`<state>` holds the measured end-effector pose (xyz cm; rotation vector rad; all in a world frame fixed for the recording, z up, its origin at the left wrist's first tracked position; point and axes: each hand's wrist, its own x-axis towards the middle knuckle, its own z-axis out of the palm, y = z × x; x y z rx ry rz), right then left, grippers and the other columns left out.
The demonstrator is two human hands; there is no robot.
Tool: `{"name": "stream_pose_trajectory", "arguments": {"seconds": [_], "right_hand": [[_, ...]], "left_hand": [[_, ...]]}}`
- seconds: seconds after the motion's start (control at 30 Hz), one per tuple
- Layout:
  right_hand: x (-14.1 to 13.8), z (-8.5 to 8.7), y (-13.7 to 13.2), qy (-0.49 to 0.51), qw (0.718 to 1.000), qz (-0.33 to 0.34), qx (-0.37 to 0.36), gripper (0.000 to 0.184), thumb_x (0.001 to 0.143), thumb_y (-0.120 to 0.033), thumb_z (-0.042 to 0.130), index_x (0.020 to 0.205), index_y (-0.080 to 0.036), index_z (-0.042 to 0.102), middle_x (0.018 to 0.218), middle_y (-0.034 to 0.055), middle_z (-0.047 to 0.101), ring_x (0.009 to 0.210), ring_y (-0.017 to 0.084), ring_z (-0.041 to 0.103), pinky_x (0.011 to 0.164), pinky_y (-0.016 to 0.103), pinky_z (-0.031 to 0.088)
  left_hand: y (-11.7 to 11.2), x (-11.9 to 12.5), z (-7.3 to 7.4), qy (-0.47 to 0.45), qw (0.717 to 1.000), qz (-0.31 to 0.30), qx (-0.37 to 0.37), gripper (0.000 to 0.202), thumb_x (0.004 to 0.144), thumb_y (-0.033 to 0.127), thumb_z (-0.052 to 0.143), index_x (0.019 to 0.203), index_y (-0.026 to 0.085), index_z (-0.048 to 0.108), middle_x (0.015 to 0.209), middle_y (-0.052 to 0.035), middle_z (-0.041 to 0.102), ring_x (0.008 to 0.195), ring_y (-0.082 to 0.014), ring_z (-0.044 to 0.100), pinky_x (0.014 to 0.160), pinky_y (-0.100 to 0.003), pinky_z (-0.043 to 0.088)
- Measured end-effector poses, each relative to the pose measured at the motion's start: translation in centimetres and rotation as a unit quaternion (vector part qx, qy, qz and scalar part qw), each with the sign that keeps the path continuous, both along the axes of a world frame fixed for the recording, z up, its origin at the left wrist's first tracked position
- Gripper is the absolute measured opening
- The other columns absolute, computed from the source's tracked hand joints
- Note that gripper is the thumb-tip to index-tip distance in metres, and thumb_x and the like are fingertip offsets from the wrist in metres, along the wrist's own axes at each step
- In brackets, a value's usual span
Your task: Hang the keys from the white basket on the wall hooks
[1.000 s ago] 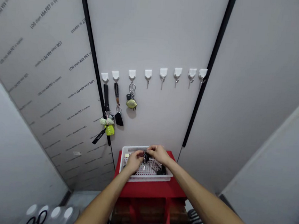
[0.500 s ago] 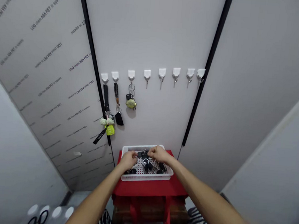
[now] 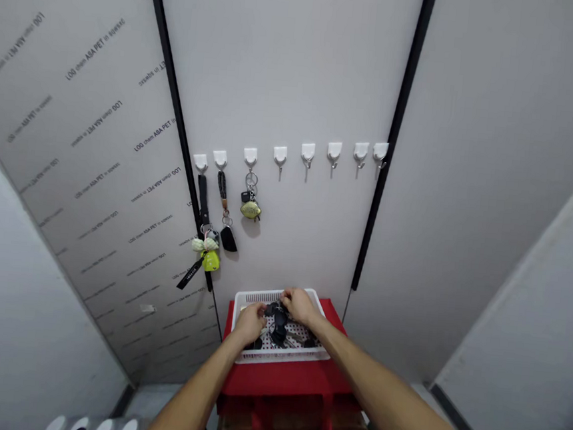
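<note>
In the white plastic basket [image 3: 284, 358], both hands are closed round the upper part of a dark bunch of keys [image 3: 280, 321]. My left hand [image 3: 250, 320] pinches it from the left, and my right hand [image 3: 299, 304] grips it from the right, near the basket's back rim. The fingers partly cover where they hold it. More dark keys [image 3: 309, 343] lie on the perforated basket floor around the bunch.
A row of white hooks [image 3: 308, 151] runs along the wall. Keys on a black strap with a yellow-green fob [image 3: 209, 260], a black key fob [image 3: 229, 239] and a keyring with a yellow-green charm [image 3: 251, 210] hang from the left hooks. A red cloth [image 3: 297, 380] lies under the basket. White-capped bottles [image 3: 104, 428] stand at lower left.
The view has tilted up a little, so hooks and basket sit lower. Both hands have stayed at the basket, and the dark bunch has shifted slightly between them.
</note>
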<state>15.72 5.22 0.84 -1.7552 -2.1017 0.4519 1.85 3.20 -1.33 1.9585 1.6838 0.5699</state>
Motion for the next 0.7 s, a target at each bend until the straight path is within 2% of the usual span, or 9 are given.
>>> {"name": "stream_pose_trajectory", "arguments": {"seconds": [0.1,0.2,0.3,0.37,0.5,0.6,0.7], "right_hand": [[-0.3,0.1,-0.2,0.002,1.000,0.018,-0.001,0.024,0.062,-0.017,0.041,0.080,-0.018,0.058,0.078,0.0043,0.060,0.070,0.012,0.051,0.059,0.019,0.033],[-0.9,-0.4,-0.9,0.005,1.000,0.027,-0.007,0.022,0.058,-0.014,0.045,0.072,-0.017,0.060,0.071,0.0050,0.061,0.068,0.014,0.052,0.059,0.021,0.033],[-1.3,-0.6,-1.2,0.029,0.999,0.028,-0.006,0.019,0.059,-0.013,0.043,0.065,-0.014,0.061,0.067,0.0062,0.060,0.065,0.014,0.052,0.058,0.022,0.033],[-1.3,0.0,-1.0,0.058,0.998,0.030,-0.003,0.019,0.062,-0.014,0.041,0.066,-0.013,0.060,0.068,0.0063,0.060,0.064,0.013,0.051,0.057,0.021,0.034],[-1.4,3.0,-0.2,0.125,0.991,0.052,-0.007,0.019,0.065,-0.019,0.041,0.069,-0.012,0.057,0.062,0.0028,0.058,0.054,0.009,0.049,0.051,0.017,0.035],[-1.3,5.8,0.1,0.175,0.982,0.069,-0.013,0.018,0.065,-0.021,0.040,0.069,-0.012,0.055,0.055,-0.0007,0.055,0.046,0.006,0.046,0.046,0.016,0.036],[-1.1,8.3,0.2,0.290,0.953,0.077,-0.032,0.013,0.063,-0.020,0.042,0.064,-0.012,0.052,0.048,-0.0035,0.050,0.041,0.004,0.043,0.043,0.016,0.036]], "left_hand": [[0.1,0.3,-0.2,-0.016,1.000,0.002,-0.001,0.032,0.058,0.008,0.043,0.089,0.014,0.050,0.081,-0.0033,0.056,0.073,-0.0107,0.050,0.064,-0.018,0.036],[0.0,0.3,-0.9,-0.029,1.000,0.001,-0.001,0.031,0.057,0.007,0.043,0.086,0.013,0.051,0.080,-0.0035,0.057,0.073,-0.0109,0.050,0.065,-0.019,0.036],[-0.3,-0.1,-1.2,-0.040,0.999,0.005,-0.002,0.031,0.057,0.008,0.044,0.087,0.013,0.050,0.080,-0.0039,0.057,0.073,-0.0108,0.050,0.067,-0.019,0.036],[-0.4,-0.2,-0.8,-0.059,0.998,0.006,0.004,0.032,0.058,0.010,0.045,0.089,0.013,0.049,0.083,-0.0040,0.057,0.074,-0.0107,0.050,0.067,-0.019,0.037],[-0.4,0.1,1.2,-0.161,0.986,0.006,0.052,0.036,0.058,0.019,0.049,0.093,0.011,0.048,0.090,-0.0065,0.054,0.079,-0.0126,0.049,0.071,-0.022,0.036],[-0.2,0.7,3.0,-0.224,0.971,-0.008,0.087,0.032,0.058,0.020,0.050,0.089,0.011,0.050,0.083,-0.0059,0.056,0.076,-0.0137,0.049,0.070,-0.025,0.037],[0.2,1.1,4.9,-0.308,0.944,-0.041,0.107,0.027,0.060,0.017,0.048,0.085,0.011,0.051,0.079,-0.0041,0.057,0.071,-0.0121,0.050,0.067,-0.023,0.037]]}}
